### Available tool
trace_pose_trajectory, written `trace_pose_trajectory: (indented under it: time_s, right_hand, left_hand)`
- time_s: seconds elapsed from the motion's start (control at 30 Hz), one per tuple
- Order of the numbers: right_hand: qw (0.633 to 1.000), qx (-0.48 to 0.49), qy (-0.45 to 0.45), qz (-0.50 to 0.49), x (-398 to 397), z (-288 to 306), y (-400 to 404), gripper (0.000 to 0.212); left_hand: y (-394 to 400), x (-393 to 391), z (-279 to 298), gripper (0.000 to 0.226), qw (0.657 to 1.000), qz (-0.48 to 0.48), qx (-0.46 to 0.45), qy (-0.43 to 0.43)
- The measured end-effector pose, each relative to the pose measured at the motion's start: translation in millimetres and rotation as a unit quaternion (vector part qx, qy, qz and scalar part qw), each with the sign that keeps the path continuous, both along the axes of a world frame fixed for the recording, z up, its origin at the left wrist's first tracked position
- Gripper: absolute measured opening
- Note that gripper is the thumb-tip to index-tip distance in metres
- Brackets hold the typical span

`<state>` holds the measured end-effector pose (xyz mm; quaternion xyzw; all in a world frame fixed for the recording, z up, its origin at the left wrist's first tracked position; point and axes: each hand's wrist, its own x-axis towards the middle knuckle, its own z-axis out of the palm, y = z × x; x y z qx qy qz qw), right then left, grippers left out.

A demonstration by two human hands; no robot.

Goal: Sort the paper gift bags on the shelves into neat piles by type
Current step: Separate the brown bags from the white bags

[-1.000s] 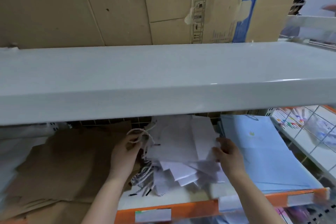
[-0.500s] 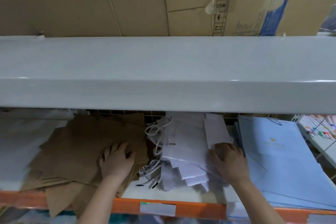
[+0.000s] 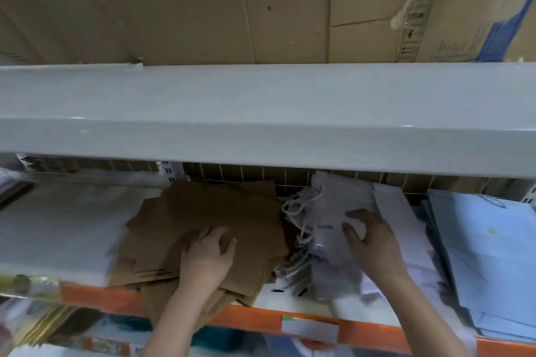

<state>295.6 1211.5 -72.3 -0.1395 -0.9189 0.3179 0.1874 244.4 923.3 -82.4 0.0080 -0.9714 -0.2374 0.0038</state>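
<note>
flat brown kraft-paper bags (image 3: 214,220) lie in a loose, fanned heap at lower centre of the frame, matte and creased, their corners jutting over the orange shelf edge (image 3: 261,323). the left hand (image 3: 207,258) rests palm-down on this heap, its grip relaxed – fingers slightly bent, pressing the paper, closed round nothing. just right of it sits a ragged pile of white paper bags (image 3: 342,206), smooth rectangles with twisted cord handles (image 3: 298,211) spilling toward the brown heap. the right hand (image 3: 371,238) lies on top of the white pile, fingers spread and touching the top bag. at the right edge of the frame a neater stack of pale blue bags (image 3: 487,255) lies apart from both hands – under a grey metal shelf (image 3: 261,113) above.
</note>
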Motion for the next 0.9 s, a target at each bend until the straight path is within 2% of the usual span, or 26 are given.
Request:
trace_pose_trajectory:
  time_s: [0.17,0.27,0.47,0.67,0.9]
  right_hand:
    - [0.998,0.01,0.004,0.07,-8,7,-78,0.028]
    - [0.995,0.02,-0.026,0.089,-9,9,-127,0.024]
    - [0.994,0.031,-0.025,0.104,-5,8,-227,0.025]
    - [0.993,0.023,-0.071,0.095,-1,4,-304,0.032]
    - [0.986,0.036,-0.111,0.12,-14,8,-348,0.034]
  left_hand:
    - [-72,14,21,0.028,0.998,-0.001,0.032,0.051]
    - [-120,20,29,0.03,0.997,0.007,0.033,0.073]
    - [-219,26,38,0.024,0.992,0.017,0.015,0.124]
    - [-295,30,38,0.024,0.992,0.01,0.009,0.125]
    - [-344,23,34,0.023,0.992,0.034,0.008,0.121]
